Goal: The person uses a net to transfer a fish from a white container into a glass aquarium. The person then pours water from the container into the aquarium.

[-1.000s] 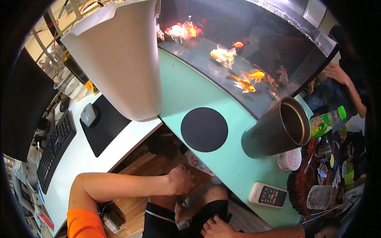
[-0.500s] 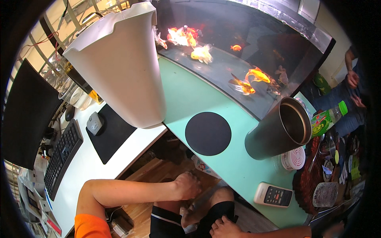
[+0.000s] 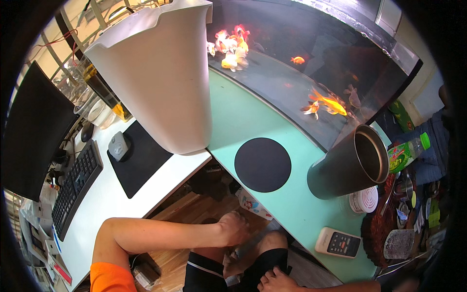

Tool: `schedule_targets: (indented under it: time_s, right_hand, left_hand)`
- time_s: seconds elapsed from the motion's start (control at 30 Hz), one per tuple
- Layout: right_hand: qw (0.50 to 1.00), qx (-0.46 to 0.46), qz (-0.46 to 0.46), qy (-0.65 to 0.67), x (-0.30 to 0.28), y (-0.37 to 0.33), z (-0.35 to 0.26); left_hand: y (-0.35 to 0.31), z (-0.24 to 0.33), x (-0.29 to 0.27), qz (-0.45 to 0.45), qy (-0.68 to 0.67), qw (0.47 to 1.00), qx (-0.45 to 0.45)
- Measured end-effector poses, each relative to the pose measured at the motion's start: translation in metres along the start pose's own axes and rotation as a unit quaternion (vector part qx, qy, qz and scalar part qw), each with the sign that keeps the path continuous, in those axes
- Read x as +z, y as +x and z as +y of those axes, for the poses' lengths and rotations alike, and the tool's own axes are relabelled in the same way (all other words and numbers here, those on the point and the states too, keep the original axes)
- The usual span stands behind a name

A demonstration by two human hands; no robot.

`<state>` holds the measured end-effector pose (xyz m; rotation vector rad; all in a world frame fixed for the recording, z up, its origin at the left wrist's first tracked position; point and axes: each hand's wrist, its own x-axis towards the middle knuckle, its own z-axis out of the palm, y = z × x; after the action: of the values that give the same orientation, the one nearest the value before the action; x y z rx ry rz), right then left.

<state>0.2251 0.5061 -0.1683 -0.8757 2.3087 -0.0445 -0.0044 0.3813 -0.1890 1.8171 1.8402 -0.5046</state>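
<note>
My left hand point(image 3: 234, 228) is closed in a loose fist over my knee, and I see nothing held in it. My left forearm crosses in front of me from an orange sleeve. At the lower edge my right hand point(image 3: 275, 281) rests on the thigh of my black shorts point(image 3: 263, 265), fingers lying apart with nothing in them. Both hands are below the tabletops. On the green tabletop point(image 3: 224, 104) ahead lies a black round mat point(image 3: 262, 164). A tall white plastic bin point(image 3: 165, 78) stands left of it, and a tall dark cylinder, open at the top point(image 3: 335, 173), to its right.
Behind stands a fish tank point(image 3: 287, 109) with several orange and white goldfish point(image 3: 333, 103). To the right are a remote control point(image 3: 339, 242), a white-lidded jar point(image 3: 363, 199) and a green-capped bottle point(image 3: 407, 153). The white desk holds a keyboard point(image 3: 78, 187), mouse point(image 3: 118, 146) and monitor point(image 3: 36, 131).
The view has shifted slightly, moving the tabletop things rightward in the picture. Fish have swum to other spots. Another person's hands at the far right are no longer visible. My hands stay put.
</note>
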Motion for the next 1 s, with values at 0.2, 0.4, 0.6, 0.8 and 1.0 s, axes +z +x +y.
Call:
schedule_targets:
  time_s: [0.2, 0.4, 0.6, 0.8, 1.0]
  right_hand:
    - [1.000, -0.028, 0.007, 0.006, 0.004, -0.004, -0.004]
    - [0.999, -0.029, 0.021, 0.032, 0.007, -0.003, -0.004]
    - [0.984, -0.055, 0.167, 0.041, 0.000, -0.012, 0.002]
    - [0.974, -0.057, 0.212, 0.054, -0.008, -0.011, 0.004]
    - [0.979, -0.055, 0.186, 0.059, -0.012, -0.016, -0.001]
  left_hand:
    - [-0.004, 0.001, -0.021, -0.059, -0.018, 0.998, 0.016]
    - [-0.006, 0.004, -0.023, -0.044, -0.039, 0.998, 0.002]
    - [-0.004, 0.006, -0.018, -0.033, -0.016, 0.999, -0.005]
    - [-0.008, 0.010, -0.023, -0.039, -0.020, 0.999, -0.011]
    - [-0.012, 0.012, -0.025, -0.033, -0.026, 0.999, 0.009]
